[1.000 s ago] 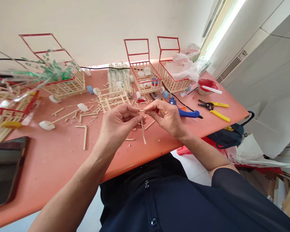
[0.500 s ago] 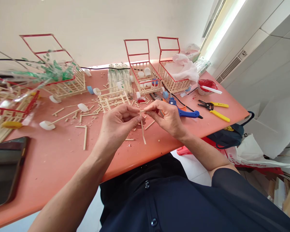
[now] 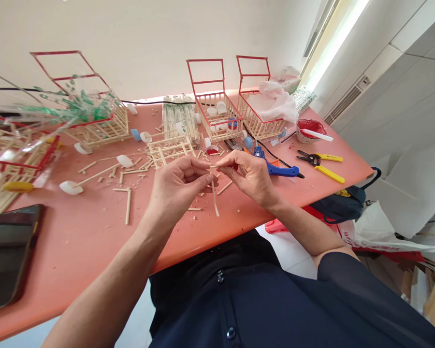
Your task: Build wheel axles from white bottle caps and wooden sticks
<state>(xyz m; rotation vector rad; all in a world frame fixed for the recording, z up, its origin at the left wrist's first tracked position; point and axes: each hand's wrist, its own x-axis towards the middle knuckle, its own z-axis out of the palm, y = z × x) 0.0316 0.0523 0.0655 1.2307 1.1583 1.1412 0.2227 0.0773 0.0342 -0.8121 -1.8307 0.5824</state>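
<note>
Between my two hands, just above the table, is a thin wooden stick piece [image 3: 214,198] with a short stick across its top end. My left hand [image 3: 183,181] pinches it near that upper joint. My right hand [image 3: 248,175] has thumb and forefinger closed on the end of the short crosspiece. Behind my fingers lies a small wooden lattice frame [image 3: 168,150], partly hidden by my left hand. An L-shaped pair of joined sticks [image 3: 128,205] rests on the table left of my hands. A blue glue gun [image 3: 275,168] lies right behind my right hand.
Small stick carts with red handles [image 3: 217,116] stand along the wall. Wire strippers with yellow grips [image 3: 322,164] and a red-stained cup [image 3: 308,131] are at the right. A phone [image 3: 10,256] lies at the left. Cut sticks and white-wheeled axles [image 3: 94,179] are scattered about.
</note>
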